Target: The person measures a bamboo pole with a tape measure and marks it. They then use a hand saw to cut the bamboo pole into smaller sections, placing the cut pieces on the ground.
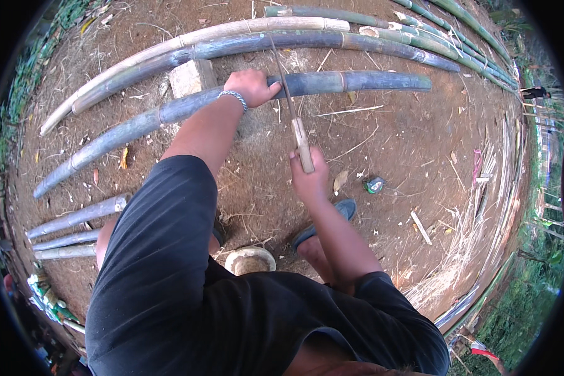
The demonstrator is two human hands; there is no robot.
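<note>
A long dark bamboo pole (370,81) lies crosswise in front of me, over a pale block (190,76). My left hand (250,88) is closed on top of this pole, its thumb toward the right; a braided bracelet circles the wrist. Just right of that thumb, a handsaw (299,131) crosses the pole with its thin blade pointing away from me. My right hand (311,173) is wrapped round the saw's light wooden handle. Whether the blade has bitten into the bamboo, I cannot tell.
More bamboo poles (257,42) lie beyond, with green ones (420,39) at the far right. Shorter lengths (78,216) rest at the left. A small dark green tape measure (374,185) sits right of my sandalled foot (326,222). Split strips (482,207) are heaped at the right.
</note>
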